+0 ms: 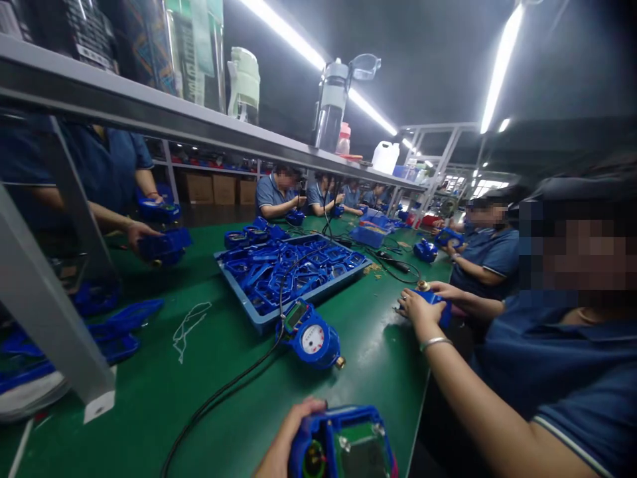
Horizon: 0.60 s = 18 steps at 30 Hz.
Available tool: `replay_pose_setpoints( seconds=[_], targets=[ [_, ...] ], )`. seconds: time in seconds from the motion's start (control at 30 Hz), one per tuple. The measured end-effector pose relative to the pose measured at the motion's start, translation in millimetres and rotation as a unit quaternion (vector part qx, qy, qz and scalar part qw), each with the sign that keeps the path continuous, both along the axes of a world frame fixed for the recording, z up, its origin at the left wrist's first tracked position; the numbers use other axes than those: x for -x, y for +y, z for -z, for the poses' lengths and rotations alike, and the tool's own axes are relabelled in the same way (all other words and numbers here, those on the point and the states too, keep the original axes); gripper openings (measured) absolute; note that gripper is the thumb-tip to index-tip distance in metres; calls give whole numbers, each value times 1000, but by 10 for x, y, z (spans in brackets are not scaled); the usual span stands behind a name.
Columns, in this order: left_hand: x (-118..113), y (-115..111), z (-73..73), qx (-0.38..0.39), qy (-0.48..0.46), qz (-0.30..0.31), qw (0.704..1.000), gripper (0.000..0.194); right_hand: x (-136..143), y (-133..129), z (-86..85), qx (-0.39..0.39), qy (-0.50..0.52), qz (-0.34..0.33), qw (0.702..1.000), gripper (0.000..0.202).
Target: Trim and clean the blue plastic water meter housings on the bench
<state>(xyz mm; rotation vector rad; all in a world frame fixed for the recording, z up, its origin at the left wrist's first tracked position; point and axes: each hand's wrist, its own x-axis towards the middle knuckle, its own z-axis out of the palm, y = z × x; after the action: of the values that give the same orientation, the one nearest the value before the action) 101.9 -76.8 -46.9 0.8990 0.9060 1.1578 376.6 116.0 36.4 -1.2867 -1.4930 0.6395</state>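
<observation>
At the bottom edge, my left hand (286,441) is closed around the left side of a blue water meter (343,441). The near part of this meter is cut off by the frame. Its housing is uncovered, showing a green circuit board with a grey display and some wires. My right hand is out of view. Just beyond, another blue water meter (313,338) lies on the green table, with a white round dial, a small display and a brass threaded end.
A blue tray (259,322) full of blue frames stands mid-table. A black cable (223,388) runs across the green tabletop (149,405). A co-worker's hands (423,309) hold a meter at right. A grey shelf (279,136) with bottles hangs above; its post (60,312) stands left.
</observation>
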Motion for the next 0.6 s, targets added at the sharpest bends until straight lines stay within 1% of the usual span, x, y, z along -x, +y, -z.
replay_pose_setpoints(
  seconds=[0.03,0.1,0.13,0.17,0.23,0.3,0.37,0.43,0.5,0.53,0.6],
  targets=[
    [-84,60,-7,-4,-9,-7,1000,69,-32,52,47,0,12,-7,1000,54],
    [-264,180,-15,-11,-44,-3,999,93,-81,119,112,-5,34,-16,999,61],
    [-357,239,-5,-9,-61,0,998,102,-99,134,132,-9,43,-18,999,61],
    [-450,301,19,-2,-75,3,997,103,-114,141,147,-15,51,-21,998,62],
    [-633,441,111,23,-89,12,996,88,-132,140,172,-23,64,-26,997,64],
    [-812,608,230,49,-97,24,994,76,-143,146,212,-28,69,-28,997,59],
    [-978,788,324,59,-112,39,991,76,-161,174,269,-29,64,-23,997,47],
    [-1103,950,365,44,-116,55,991,83,-198,232,330,-28,56,-13,998,36],
    [-1152,1051,361,18,-92,69,993,90,-260,315,376,-25,50,-2,998,31],
    [-1138,1070,350,8,-66,74,995,88,-300,361,391,-23,48,4,999,30],
    [-1028,1031,323,-3,-1,85,996,71,-375,448,421,-14,45,15,999,31]
  ],
)
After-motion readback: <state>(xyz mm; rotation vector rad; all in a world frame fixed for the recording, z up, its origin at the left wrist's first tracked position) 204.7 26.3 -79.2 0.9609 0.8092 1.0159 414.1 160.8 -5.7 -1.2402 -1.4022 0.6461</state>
